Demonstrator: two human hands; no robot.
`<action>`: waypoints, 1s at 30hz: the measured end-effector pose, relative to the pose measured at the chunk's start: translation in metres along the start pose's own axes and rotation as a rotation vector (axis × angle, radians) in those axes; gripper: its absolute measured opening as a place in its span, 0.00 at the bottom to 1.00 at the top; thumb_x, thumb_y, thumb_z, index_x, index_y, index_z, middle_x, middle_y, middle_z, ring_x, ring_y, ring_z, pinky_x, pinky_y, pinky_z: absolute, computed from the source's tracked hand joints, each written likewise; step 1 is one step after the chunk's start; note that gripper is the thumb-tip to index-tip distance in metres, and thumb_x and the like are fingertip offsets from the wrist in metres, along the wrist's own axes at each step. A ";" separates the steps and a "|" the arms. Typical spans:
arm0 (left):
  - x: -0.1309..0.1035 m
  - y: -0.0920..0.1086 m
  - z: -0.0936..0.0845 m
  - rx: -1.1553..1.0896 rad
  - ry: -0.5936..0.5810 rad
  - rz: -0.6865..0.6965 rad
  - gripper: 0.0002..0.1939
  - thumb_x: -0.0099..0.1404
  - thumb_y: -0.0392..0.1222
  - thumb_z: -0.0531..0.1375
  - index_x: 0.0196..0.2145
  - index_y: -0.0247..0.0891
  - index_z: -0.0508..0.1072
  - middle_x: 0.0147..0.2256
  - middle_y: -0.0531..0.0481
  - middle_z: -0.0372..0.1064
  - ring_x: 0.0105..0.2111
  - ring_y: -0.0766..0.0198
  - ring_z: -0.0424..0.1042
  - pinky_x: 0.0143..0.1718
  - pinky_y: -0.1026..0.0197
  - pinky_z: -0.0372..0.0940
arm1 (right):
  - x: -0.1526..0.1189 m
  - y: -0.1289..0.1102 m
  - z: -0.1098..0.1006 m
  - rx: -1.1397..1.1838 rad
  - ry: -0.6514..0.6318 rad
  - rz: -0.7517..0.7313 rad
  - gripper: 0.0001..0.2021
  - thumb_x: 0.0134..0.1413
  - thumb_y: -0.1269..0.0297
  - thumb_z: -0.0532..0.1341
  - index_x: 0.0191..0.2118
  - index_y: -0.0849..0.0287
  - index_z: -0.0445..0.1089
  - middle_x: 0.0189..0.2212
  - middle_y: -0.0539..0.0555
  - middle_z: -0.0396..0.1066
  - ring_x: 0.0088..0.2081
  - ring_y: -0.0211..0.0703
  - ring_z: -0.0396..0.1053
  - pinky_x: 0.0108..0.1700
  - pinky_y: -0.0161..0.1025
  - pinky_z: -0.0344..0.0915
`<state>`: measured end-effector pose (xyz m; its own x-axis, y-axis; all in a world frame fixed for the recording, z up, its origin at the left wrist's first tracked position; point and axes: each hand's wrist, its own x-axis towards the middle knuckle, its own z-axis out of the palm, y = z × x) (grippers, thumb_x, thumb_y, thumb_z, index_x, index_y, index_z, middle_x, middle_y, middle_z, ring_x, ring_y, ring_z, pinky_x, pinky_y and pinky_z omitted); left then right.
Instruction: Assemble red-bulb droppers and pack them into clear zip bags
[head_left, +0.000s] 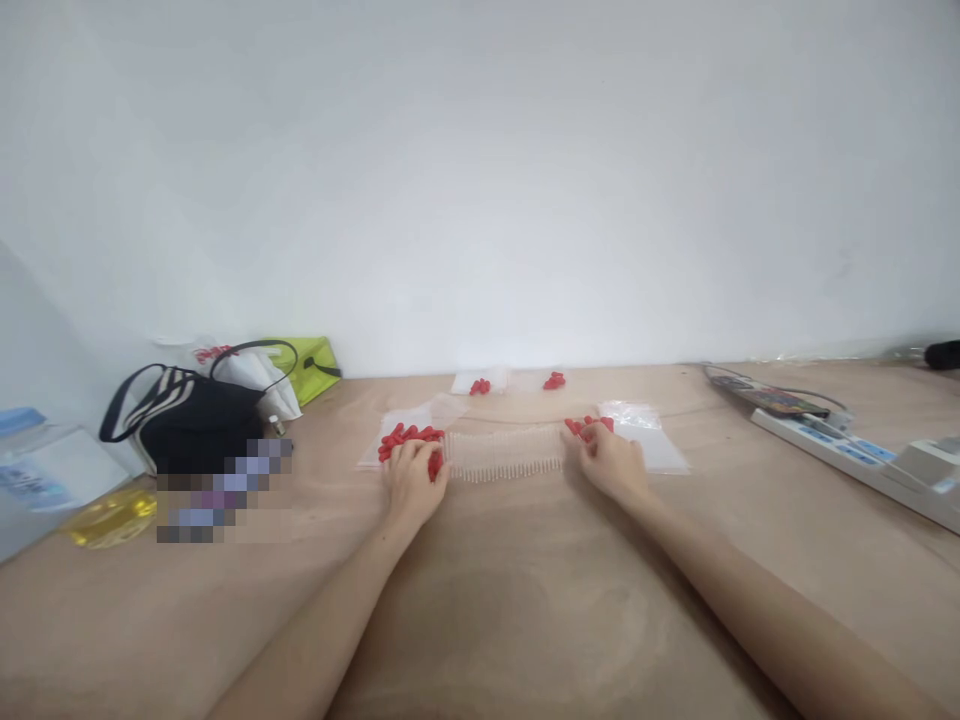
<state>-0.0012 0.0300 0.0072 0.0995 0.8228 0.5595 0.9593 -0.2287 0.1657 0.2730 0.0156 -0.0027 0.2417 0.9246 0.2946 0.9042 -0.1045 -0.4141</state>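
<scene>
A band of thin pale sticks lies side by side on the wooden table between my hands. Past its left end, my left hand curls down over a pile of small red pieces, some showing between thumb and fingers. At the opposite end, my right hand has thumb and fingers drawn together beside a smaller red heap. Whatever either hand grips is hidden by the fingers. White sheets or clear bags lie under and beside the red pieces.
Two small red clusters, one on the left and one on the right, lie near the wall. A black bag, a green bag and a yellow-liquid bottle stand left. At right are a power strip and a phone.
</scene>
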 end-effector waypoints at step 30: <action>-0.001 0.002 -0.002 -0.031 0.108 0.162 0.08 0.59 0.34 0.51 0.37 0.34 0.66 0.37 0.42 0.67 0.41 0.53 0.65 0.40 0.54 0.59 | 0.023 -0.027 0.030 -0.124 -0.160 0.179 0.11 0.46 0.64 0.52 0.34 0.58 0.69 0.32 0.57 0.70 0.44 0.48 0.63 0.48 0.48 0.45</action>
<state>-0.0001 0.0276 0.0085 0.2217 0.7134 0.6648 0.9243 -0.3710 0.0900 0.2430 0.0509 -0.0106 0.3514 0.9326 0.0822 0.8908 -0.3061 -0.3359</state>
